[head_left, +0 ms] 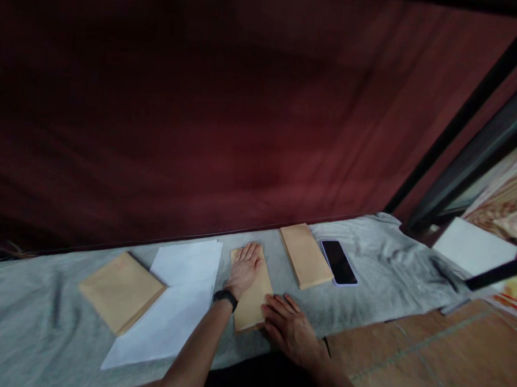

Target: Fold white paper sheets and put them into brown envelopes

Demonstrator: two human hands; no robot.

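Note:
My left hand [245,268] lies flat, fingers stretched out, on the far half of a tan envelope [255,306] in the middle of the grey cloth. A black band sits on that wrist. My right hand [288,325] rests open with its fingers spread at the envelope's near right corner, touching its edge. Left of the envelope lies a stack of white paper sheets [174,304]. A pile of tan envelopes [121,291] sits further left, and another pile of tan envelopes [305,255] lies to the right.
A black phone [338,262] lies face up beside the right pile. The grey cloth [388,269] covers a long ledge below a dark red wall. A white sheet [474,246] and patterned fabric sit at far right, over a tiled floor [440,359].

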